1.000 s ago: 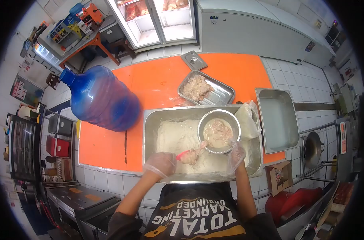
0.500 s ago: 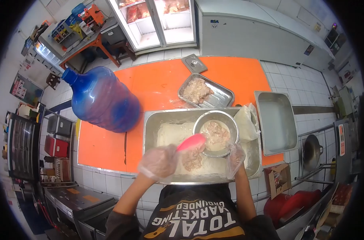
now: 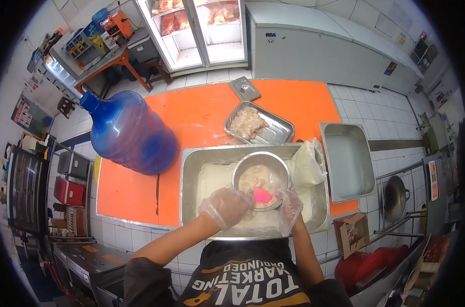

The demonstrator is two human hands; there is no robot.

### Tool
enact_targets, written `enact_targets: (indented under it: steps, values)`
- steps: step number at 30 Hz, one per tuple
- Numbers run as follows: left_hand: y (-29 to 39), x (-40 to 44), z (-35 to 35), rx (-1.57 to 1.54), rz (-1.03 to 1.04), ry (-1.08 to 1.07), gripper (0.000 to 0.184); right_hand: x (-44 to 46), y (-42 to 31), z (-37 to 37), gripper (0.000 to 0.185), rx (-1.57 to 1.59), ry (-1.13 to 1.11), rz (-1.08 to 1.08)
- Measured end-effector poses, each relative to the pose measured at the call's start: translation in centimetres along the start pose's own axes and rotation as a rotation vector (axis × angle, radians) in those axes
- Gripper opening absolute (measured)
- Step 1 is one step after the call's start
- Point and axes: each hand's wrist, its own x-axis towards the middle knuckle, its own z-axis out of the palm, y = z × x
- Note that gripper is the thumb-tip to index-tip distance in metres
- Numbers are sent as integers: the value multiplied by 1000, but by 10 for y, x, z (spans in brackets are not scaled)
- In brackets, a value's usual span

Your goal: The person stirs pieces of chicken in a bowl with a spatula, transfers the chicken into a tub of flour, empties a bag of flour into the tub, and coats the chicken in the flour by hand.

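Note:
My left hand (image 3: 225, 207), in a clear plastic glove, is closed on a pink spatula (image 3: 262, 195). The spatula's pink end dips into a round metal bowl (image 3: 236, 171) of wet, pale batter with meat pieces (image 3: 258, 181). Gloved as well, my right hand (image 3: 291, 207) grips the bowl's right rim. The bowl is inside a large metal pan (image 3: 190, 179) whose bottom is covered with white flour (image 3: 212, 176). A whitish plastic bag (image 3: 308, 163) leans in the pan's right end. My left hand partly hides the flour and whatever lies beneath it.
Behind the pan, a smaller metal tray (image 3: 278, 130) holds raw meat, with a metal lid (image 3: 244, 89) beyond it. A big blue water jug (image 3: 132, 133) stands left on the orange table (image 3: 125, 199). To the right is a deep metal container (image 3: 349, 163).
My left hand has moved right, bringing the spatula from above the flour into the bowl. The meat in the bowl sits lower in the batter. The bowl and right hand have shifted slightly left.

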Motion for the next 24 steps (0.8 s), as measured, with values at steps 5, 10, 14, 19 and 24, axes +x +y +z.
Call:
enact_targets:
  steps: [5, 10, 14, 19, 24]
  values:
    - [-9, -13, -24, -4, -60, -56, 47, -6, -22, 11, 26, 141, -23, 61]
    - [-24, 4, -14, -41, -270, 146, 40, -5, -30, 14, 27, -76, -5, 15]
    - [-9, 18, 9, -234, -371, 173, 26, 3, 7, 1, 38, -71, -31, 38]
    - [10, 5, 24, -347, -312, 113, 22, -2, 43, -6, 30, 154, 11, 99]
    - [30, 8, 24, -469, -313, 191, 20, -7, -13, 23, 33, 316, 17, 115]
